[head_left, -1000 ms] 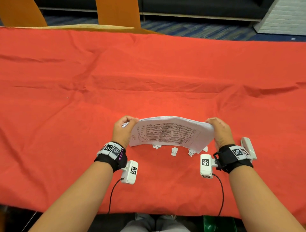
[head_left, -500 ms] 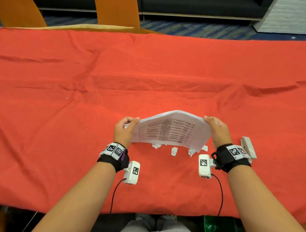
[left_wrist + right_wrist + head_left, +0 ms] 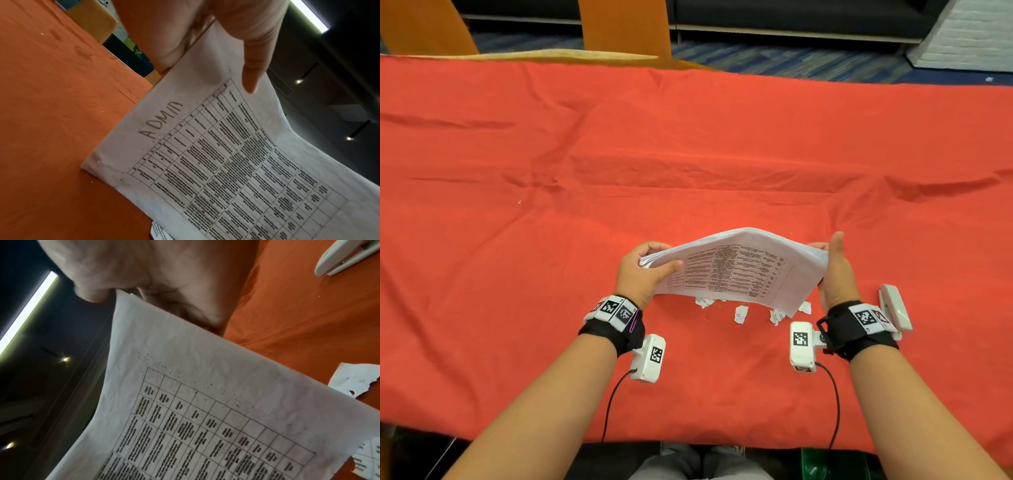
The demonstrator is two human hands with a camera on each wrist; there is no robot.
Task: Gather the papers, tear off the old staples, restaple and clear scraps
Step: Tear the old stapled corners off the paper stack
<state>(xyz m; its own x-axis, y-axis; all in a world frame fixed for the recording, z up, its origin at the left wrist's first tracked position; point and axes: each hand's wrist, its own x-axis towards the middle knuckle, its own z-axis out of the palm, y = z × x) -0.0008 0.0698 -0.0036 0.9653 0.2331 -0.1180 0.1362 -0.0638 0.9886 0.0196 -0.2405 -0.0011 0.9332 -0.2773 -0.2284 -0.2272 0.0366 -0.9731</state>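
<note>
We hold the stack of papers (image 3: 736, 270) between both hands just above the red tablecloth (image 3: 688, 137), at about 6 o'clock on the table, close to our body. The sheets bow upward in the middle, and the top page shows a printed table with "ADMIN" handwritten near its left edge.

Our left hand (image 3: 642, 274) grips the stack's 9 o'clock end, thumb (image 3: 252, 78) laid on top of the page and the other fingers curled underneath. Our right hand (image 3: 835, 274) takes the 3 o'clock end: in the head view its fingers stand fairly straight, with the palm set against the paper's edge, while the right wrist view shows fingertips (image 3: 92, 293) closing on the corner of the sheets. The lower left corner of the stack touches the cloth in the left wrist view.

Torn paper scraps (image 3: 741, 313) lie scattered on the cloth just under the stack's near edge, at 6 o'clock from it. A white stapler (image 3: 895, 306) rests on the cloth at 3 o'clock, just beyond our right wrist. Orange chairs (image 3: 623, 27) stand past the table's far edge at 12 o'clock.
</note>
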